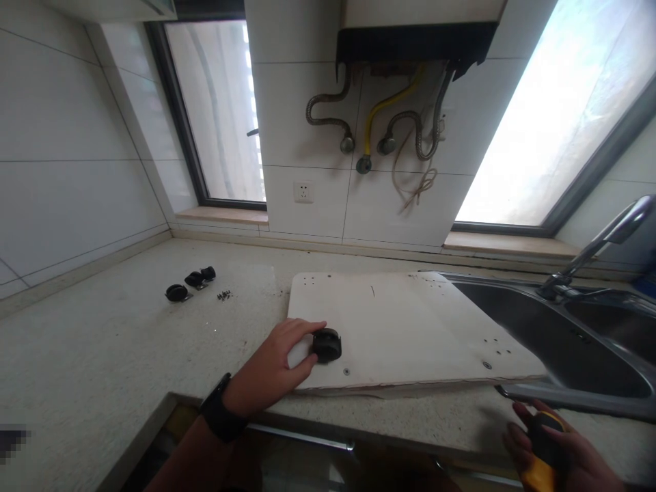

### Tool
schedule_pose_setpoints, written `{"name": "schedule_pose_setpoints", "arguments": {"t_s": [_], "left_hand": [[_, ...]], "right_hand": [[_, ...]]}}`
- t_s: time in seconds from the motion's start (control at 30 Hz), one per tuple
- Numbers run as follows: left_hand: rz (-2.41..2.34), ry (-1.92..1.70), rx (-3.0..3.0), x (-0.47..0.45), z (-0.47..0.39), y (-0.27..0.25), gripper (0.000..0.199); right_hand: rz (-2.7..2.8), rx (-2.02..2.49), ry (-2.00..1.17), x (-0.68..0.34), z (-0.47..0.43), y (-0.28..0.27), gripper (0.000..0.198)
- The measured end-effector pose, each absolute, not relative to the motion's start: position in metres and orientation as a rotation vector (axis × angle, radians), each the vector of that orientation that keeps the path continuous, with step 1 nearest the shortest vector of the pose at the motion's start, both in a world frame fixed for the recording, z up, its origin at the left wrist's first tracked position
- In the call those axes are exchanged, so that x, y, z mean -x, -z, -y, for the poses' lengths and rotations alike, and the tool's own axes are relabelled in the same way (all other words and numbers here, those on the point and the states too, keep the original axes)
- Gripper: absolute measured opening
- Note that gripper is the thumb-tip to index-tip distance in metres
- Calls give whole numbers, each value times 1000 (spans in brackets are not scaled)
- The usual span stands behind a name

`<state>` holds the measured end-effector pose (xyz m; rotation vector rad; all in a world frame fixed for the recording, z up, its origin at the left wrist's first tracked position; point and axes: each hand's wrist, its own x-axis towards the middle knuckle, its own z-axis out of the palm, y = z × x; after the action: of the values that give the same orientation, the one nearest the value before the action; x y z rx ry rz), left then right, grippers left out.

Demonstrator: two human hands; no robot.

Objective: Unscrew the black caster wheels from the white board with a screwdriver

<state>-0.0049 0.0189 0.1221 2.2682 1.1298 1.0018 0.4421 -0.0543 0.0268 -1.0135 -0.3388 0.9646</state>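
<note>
a black caster wheel [326,346], rounded, smooth and plastic-looking, sits on the left front part of a white board [410,328], with the left hand [294,352] clamped on it between thumb and fingers. the board is a flat, smooth panel with rounded rear corners and a rough, worn front edge; small dark holes cluster near its corners, four of them at the rear left. two round metal fittings show near the front edge, one towards each side.

the right hand [551,444], well apart from the left, is wrapped around a yellow-and-black handheld tool [544,447], too blurred to name more exactly.

the board lies on a pale, speckled, stone-like surface [117,355], its right side reaching over a stainless-steel sink [527,328] with two basins and one shiny chrome faucet [605,236]. to the left on the surface rest three more black casters [177,293], making four in all, and just beside them a small heap of dark screws [224,295], too tiny to count.

behind, on glossy white tiles, are two corrugated metal hoses [328,121], one yellow pipe [370,123] and one socket [303,192].
</note>
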Motion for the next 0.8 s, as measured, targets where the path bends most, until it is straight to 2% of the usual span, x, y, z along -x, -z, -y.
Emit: {"name": "schedule_pose_setpoints", "arguments": {"t_s": [0.27,0.37,0.43,0.6,0.8], "left_hand": [[-1247,-1143,-2073,6,-8,-112,44],[-1324,-1157,-1986,6,-5,-102,44],[-1364,-1175,-1953,7,-6,-98,46],[-1246,-1161,-2087,7,-12,-100,67],[-1143,-1126,-2104,2,-18,-103,59]], "right_hand": [[441,961,-740,-384,35,-130,51],[585,927,-665,-349,21,-157,61],[667,867,-618,-326,13,-170,62],[895,702,-645,-275,-6,-189,49],[1072,600,-687,-240,-35,-192,47]]}}
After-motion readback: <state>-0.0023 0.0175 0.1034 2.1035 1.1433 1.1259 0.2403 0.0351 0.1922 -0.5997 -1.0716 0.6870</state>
